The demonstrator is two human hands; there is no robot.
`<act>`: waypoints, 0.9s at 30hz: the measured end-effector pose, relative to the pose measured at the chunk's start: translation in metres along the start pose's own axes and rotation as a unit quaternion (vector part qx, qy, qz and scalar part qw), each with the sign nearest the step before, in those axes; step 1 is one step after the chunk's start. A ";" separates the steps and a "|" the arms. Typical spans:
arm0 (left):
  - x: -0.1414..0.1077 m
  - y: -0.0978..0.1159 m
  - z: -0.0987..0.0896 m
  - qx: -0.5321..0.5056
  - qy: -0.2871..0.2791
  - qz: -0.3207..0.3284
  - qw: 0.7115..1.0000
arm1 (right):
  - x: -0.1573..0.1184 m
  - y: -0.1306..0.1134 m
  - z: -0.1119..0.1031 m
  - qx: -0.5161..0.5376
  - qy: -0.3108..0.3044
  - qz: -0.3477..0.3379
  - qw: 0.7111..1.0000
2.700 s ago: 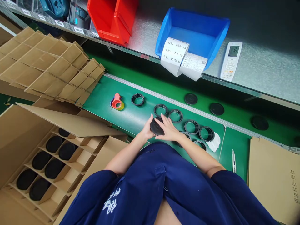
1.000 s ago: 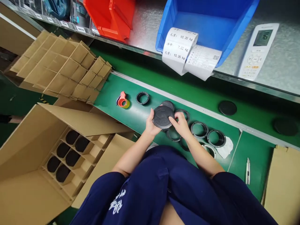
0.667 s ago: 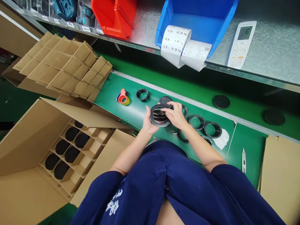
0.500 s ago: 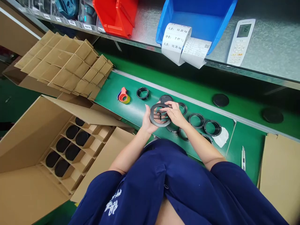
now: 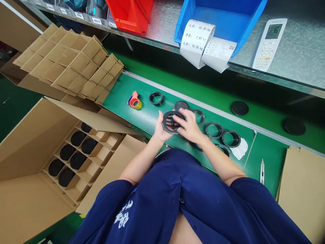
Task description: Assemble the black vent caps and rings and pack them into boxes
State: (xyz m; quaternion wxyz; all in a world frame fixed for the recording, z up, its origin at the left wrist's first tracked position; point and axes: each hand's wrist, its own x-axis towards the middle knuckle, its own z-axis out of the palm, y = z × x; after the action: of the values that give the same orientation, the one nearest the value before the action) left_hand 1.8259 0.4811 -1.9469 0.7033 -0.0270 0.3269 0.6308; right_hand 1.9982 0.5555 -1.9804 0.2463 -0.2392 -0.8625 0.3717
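Tape [image 5: 138,105] at 10 o'clock from ring [image 5: 164,121]; tabletop [image 5: 142,117] room between, near edge at 8. Left hand [image 5: 163,131]: fingers gripping ring at its 9 o'clock rim, above tabletop. Likely light, stiff, slick plastic; hold by rim. Right hand [image 5: 191,128]: fingers spread over ring, contact unclear. Spare rings [image 5: 237,139] crowd 3 o'clock.

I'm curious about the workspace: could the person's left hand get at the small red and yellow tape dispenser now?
Probably yes: green tabletop lies between the left hand and the dispenser, but that hand holds a round black slatted ring and would likely release it first.
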 end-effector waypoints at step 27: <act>-0.010 0.012 -0.163 0.119 0.366 -0.086 0.919 | 0.057 0.052 0.130 -0.280 -0.215 0.215 0.910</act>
State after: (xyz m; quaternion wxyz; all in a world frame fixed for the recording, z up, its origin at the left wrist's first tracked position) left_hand 1.7459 0.4010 -2.0656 0.5841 -0.1995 0.6303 0.4708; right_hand 1.8877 0.5528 -2.0838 -0.1082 -0.3923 -0.8911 0.2011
